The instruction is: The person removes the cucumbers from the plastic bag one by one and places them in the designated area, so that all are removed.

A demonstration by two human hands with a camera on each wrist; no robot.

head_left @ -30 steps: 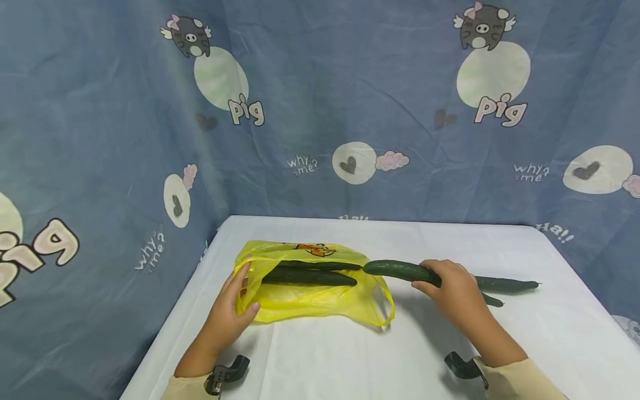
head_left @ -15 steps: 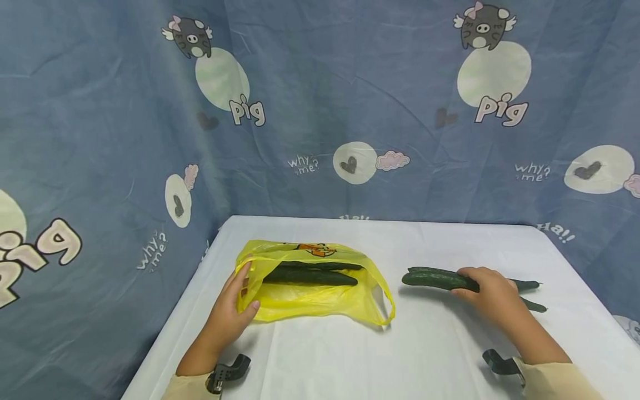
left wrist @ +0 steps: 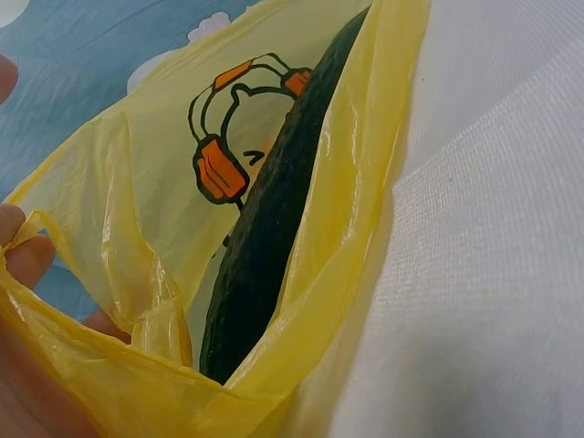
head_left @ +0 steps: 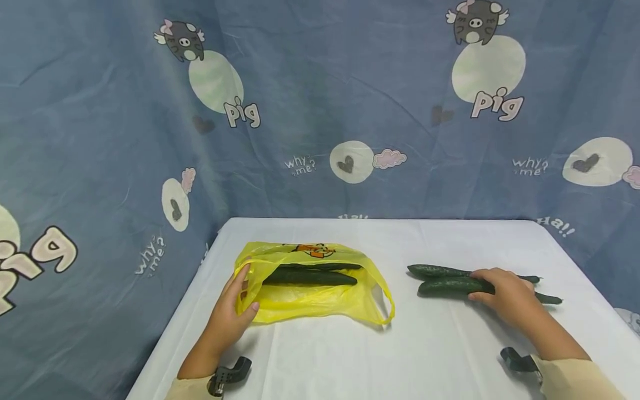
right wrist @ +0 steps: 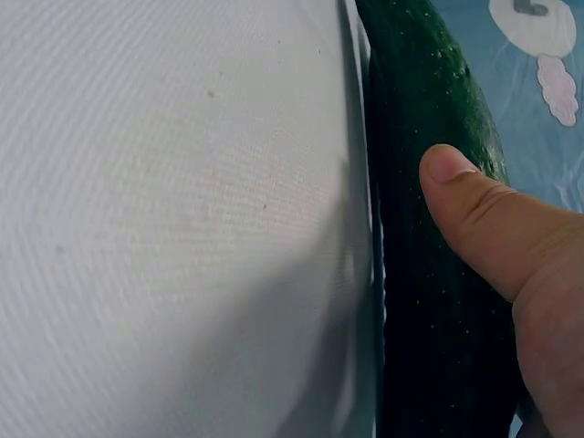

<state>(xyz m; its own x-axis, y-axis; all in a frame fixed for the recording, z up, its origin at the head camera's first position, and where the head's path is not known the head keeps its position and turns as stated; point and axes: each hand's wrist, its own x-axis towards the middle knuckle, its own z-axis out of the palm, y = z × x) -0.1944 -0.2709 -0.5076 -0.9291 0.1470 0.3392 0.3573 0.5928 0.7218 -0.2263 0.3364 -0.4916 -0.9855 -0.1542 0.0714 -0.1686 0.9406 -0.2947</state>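
A yellow plastic bag (head_left: 320, 304) lies on its side at the table's left, mouth open toward the front. Two cucumbers (head_left: 310, 276) show inside it, one behind the other. My left hand (head_left: 227, 316) holds the bag's left end, thumb in front and fingers partly hidden by the film (left wrist: 109, 374). On the right, my right hand (head_left: 512, 297) grips a cucumber (head_left: 450, 286) across its middle, the thumb lying along its near side in the right wrist view. Just behind it lies another cucumber (head_left: 432, 270), partly covered by the hand.
A white cloth (head_left: 360, 361) covers the table, whose back edge meets a blue printed curtain (head_left: 300, 111). The curtain also runs along the left side. A black wrist mount (head_left: 232, 371) sits on the left wrist, and another mount (head_left: 517, 360) on the right.
My right hand has carried the cucumber rightward from beside the bag's mouth and lowered it in front of the other cucumber. My left hand and the bag have stayed put.
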